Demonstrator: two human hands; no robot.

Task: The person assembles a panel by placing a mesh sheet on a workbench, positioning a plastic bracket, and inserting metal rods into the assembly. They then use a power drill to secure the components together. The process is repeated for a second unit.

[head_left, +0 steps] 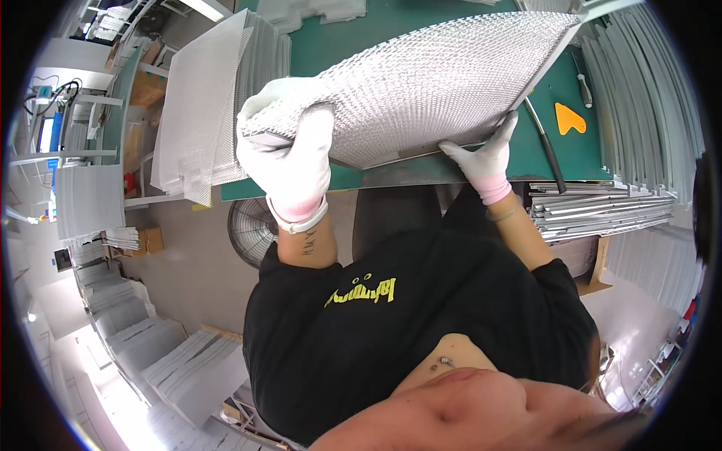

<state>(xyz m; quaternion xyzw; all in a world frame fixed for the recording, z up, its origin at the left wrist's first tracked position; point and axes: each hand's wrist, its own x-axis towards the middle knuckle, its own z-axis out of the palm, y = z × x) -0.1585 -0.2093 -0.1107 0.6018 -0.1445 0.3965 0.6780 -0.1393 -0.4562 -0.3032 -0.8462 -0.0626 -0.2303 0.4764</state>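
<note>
A silvery expanded-metal mesh panel with a pale frame strip along its right and near edges is tilted up over the green table. My left hand, in a white glove with a pink cuff, grips the panel's left corner, thumb on the near face. At the near right corner, my gloved right hand has thumb and fingers spread around the frame's edge, holding it. Right of the panel lie a black-handled tool, an orange scraper and a screwdriver.
Mesh sheets stand stacked at the table's left end. Long pale frame strips are piled on the right, with metal profiles below the near right edge. A floor fan stands under the table edge near my left arm.
</note>
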